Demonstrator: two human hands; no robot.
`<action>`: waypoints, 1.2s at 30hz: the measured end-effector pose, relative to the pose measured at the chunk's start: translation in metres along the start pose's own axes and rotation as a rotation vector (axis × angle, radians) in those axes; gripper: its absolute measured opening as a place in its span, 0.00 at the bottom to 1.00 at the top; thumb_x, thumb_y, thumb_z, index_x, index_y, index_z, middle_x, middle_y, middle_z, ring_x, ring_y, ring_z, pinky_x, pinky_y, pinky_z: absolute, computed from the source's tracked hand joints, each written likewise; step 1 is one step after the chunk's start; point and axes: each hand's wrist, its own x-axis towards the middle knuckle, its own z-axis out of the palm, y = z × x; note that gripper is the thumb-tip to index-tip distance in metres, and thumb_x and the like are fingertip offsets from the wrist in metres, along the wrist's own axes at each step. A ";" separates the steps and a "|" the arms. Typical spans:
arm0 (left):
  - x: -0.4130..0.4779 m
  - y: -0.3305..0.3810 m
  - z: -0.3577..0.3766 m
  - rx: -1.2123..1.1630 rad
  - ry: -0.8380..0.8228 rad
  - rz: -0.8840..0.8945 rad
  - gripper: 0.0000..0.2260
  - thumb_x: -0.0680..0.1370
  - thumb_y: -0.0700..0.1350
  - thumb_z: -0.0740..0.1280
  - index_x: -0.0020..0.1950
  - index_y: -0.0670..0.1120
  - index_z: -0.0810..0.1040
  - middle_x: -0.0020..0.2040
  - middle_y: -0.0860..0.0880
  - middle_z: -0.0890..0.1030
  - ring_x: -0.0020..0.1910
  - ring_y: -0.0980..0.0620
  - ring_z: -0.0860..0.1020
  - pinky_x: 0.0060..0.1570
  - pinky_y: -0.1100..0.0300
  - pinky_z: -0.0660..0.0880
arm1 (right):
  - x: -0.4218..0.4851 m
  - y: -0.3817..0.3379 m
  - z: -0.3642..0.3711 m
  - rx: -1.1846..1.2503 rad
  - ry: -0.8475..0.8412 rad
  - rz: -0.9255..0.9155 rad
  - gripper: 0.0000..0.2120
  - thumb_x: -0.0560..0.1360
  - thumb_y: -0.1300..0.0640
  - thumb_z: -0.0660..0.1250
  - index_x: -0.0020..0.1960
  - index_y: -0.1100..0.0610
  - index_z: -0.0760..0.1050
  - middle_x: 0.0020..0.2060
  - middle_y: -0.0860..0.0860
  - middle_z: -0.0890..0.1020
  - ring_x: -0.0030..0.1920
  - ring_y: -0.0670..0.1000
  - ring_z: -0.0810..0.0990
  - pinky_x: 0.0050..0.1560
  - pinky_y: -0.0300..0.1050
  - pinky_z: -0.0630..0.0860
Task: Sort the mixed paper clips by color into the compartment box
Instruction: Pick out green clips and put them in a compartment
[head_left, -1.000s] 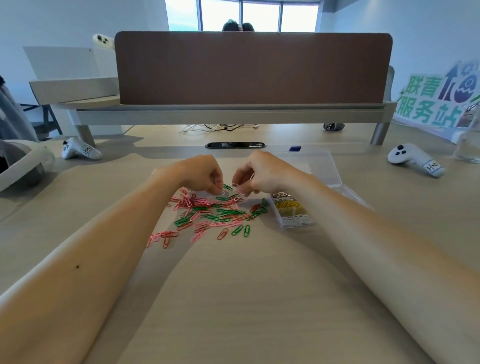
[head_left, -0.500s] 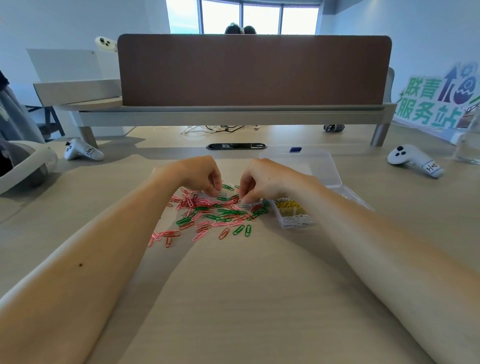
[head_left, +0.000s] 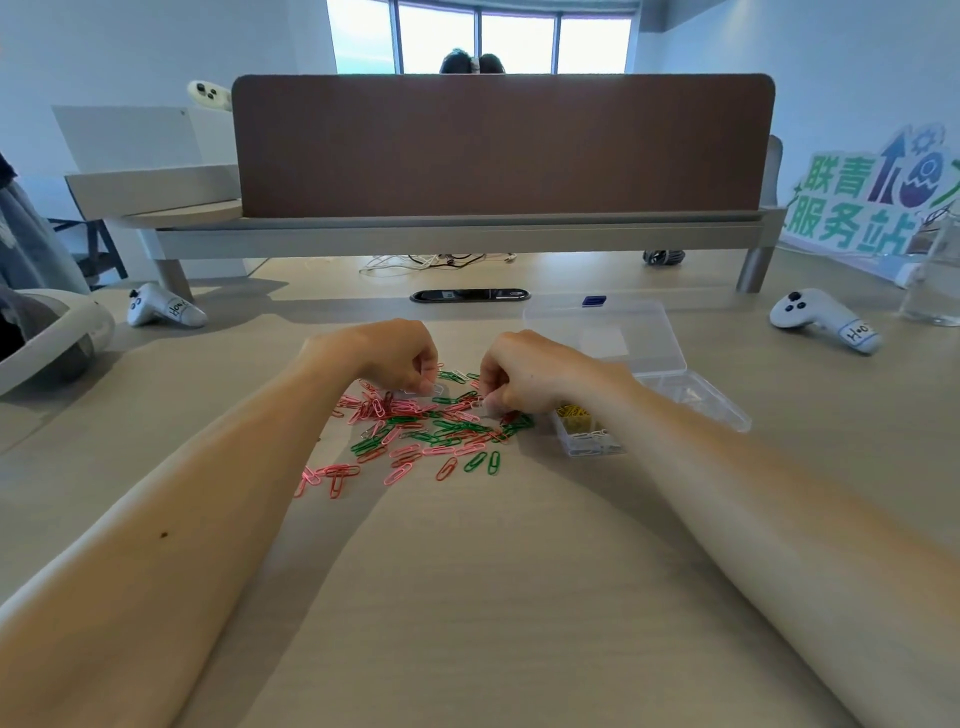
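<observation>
A loose pile of pink, red and green paper clips (head_left: 426, 434) lies on the desk in front of me. My left hand (head_left: 384, 358) hovers over the pile's far left edge, thumb and forefinger pinched on a pale clip (head_left: 427, 387). My right hand (head_left: 524, 374) is curled over the pile's far right edge, its fingertips pressed together on a pale clip at the pile. Right of the pile stands the clear compartment box (head_left: 722, 415) with its lid (head_left: 602, 332) open. One near compartment holds yellow clips (head_left: 572, 414), the one in front holds white clips (head_left: 596, 441).
A white controller (head_left: 826, 325) and a glass (head_left: 935, 280) sit at the right, another controller (head_left: 163, 309) and a headset (head_left: 47, 338) at the left. A brown divider (head_left: 498, 145) on a raised shelf closes the back. The near desk is bare wood.
My right hand has dropped from just above the pile down onto its right edge. My left hand has stayed at the far left edge, still pinched.
</observation>
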 end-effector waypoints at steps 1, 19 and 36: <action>0.000 -0.001 0.000 -0.017 0.018 0.007 0.04 0.76 0.43 0.70 0.41 0.49 0.79 0.39 0.53 0.81 0.39 0.55 0.78 0.44 0.61 0.74 | 0.000 0.001 0.000 0.027 0.025 0.000 0.03 0.75 0.59 0.70 0.47 0.59 0.81 0.39 0.47 0.79 0.41 0.47 0.77 0.36 0.37 0.71; 0.029 0.011 0.009 -0.069 0.211 0.064 0.05 0.74 0.41 0.72 0.49 0.44 0.83 0.42 0.51 0.82 0.42 0.54 0.79 0.47 0.63 0.75 | -0.004 0.025 -0.006 0.309 0.302 0.021 0.02 0.75 0.62 0.71 0.45 0.56 0.80 0.37 0.43 0.78 0.40 0.42 0.77 0.39 0.33 0.71; 0.016 0.022 -0.006 -0.232 0.146 0.040 0.04 0.76 0.39 0.68 0.42 0.45 0.80 0.37 0.53 0.79 0.37 0.56 0.75 0.41 0.65 0.71 | -0.029 0.044 -0.019 0.391 0.309 0.073 0.05 0.75 0.62 0.70 0.42 0.55 0.80 0.37 0.47 0.81 0.38 0.45 0.79 0.41 0.38 0.75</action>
